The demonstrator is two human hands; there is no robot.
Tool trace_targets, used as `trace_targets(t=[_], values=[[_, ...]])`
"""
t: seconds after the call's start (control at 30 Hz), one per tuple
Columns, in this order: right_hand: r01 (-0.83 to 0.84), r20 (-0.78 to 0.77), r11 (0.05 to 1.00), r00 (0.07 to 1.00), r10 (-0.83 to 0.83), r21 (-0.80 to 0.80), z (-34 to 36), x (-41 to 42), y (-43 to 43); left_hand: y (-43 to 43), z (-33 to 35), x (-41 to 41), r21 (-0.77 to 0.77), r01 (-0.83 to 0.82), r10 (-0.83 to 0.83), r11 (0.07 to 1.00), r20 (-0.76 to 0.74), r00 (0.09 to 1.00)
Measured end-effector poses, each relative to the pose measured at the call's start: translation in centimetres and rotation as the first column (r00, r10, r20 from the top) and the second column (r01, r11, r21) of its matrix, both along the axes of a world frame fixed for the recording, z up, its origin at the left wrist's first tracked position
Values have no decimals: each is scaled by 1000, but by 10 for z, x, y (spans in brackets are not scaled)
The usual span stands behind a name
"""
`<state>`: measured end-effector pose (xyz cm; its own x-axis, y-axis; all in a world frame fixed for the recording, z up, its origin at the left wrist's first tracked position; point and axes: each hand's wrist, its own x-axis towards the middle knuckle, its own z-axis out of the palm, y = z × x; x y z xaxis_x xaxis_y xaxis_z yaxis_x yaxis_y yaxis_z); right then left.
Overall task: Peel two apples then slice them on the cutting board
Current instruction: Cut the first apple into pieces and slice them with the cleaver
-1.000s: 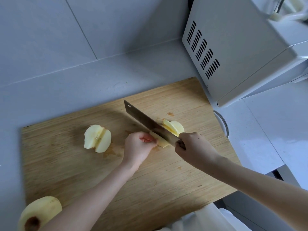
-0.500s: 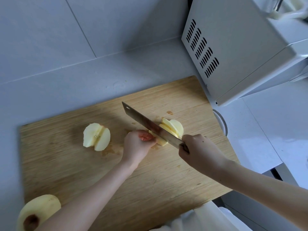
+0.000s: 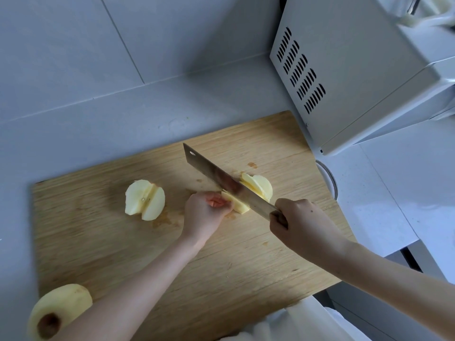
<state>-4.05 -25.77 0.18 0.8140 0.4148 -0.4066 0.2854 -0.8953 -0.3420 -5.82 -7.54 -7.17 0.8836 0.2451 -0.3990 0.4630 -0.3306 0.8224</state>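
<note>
The wooden cutting board (image 3: 123, 254) is lying on the grey worktop (image 3: 98, 134), with one far corner close to a white microwave oven (image 3: 344, 70). The right hand (image 3: 302, 225) is gripping the handle of a cleaver (image 3: 216, 175), fingers curled round it. The wide blade is angling away to the left across the middle of the board, and its edge is sitting down in a peeled apple piece (image 3: 237, 205). The left hand (image 3: 204, 212) is holding that piece against the board on the near side of the blade, fingertips curled and pinching it. Just beyond the blade, several cut slices (image 3: 258, 185) are leaning together in a small fan and touching the steel. Further left on the board, well apart from the hands, a peeled apple half (image 3: 145, 200) is lying split down the middle into two quarters that are touching each other. A whole peeled apple (image 3: 59, 311) is sitting at the near left corner of the board, partly behind the left forearm, its dark dimple facing the camera. White fabric (image 3: 295, 323) is showing at the bottom edge.
</note>
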Motion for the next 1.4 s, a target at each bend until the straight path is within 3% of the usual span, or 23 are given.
trace_targets(t=[0.7, 0.97, 1.4], values=[[-30, -37, 996, 999, 27, -83, -13, 7, 12, 1, -2, 0, 38, 9, -10, 999, 13, 1000], [46, -39, 999, 998, -46, 3, -19, 6, 11, 1, -3, 0, 46, 12, -13, 999, 21, 1000], [31, -42, 999, 999, -32, -25, -2, -1, 6, 1, -11, -1, 51, 23, -26, 998, 59, 998]])
